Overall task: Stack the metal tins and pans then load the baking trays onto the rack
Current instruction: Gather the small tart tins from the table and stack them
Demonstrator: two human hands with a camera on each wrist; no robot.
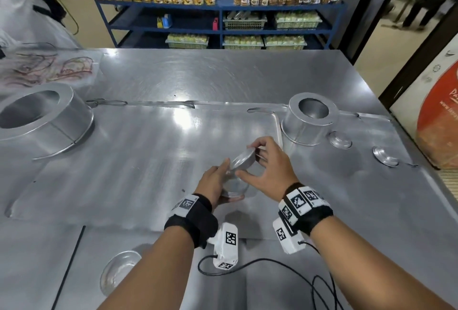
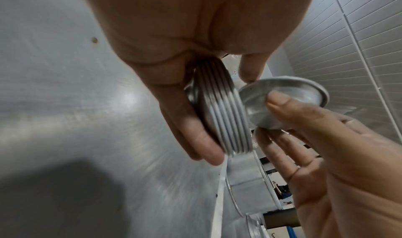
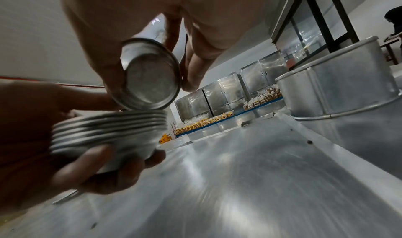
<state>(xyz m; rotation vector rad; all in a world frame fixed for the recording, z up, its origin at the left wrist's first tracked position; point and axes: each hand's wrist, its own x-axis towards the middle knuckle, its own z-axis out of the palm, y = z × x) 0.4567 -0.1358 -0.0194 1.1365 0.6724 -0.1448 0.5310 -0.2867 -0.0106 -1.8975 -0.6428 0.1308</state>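
Note:
My left hand point(image 1: 215, 187) grips a stack of several small round metal tins point(image 1: 234, 188) point(image 2: 224, 117) point(image 3: 108, 130) above the steel table. My right hand point(image 1: 267, 166) pinches one more small tin point(image 1: 243, 159) point(image 2: 280, 100) point(image 3: 150, 80), tilted, its rim touching the top of the stack. Two small tins point(image 1: 340, 139) point(image 1: 386, 156) lie on the table at the right. Another small tin point(image 1: 119, 270) lies near the front edge, left of my left forearm. Large baking trays point(image 1: 148, 161) lie flat on the table under my hands.
A big round metal pan point(image 1: 47, 121) stands upside down at the left, a smaller one point(image 1: 311, 121) point(image 3: 339, 90) at the right. A plastic sheet point(image 1: 47, 69) lies at the back left. Blue shelves point(image 1: 220, 17) of packed goods stand behind the table.

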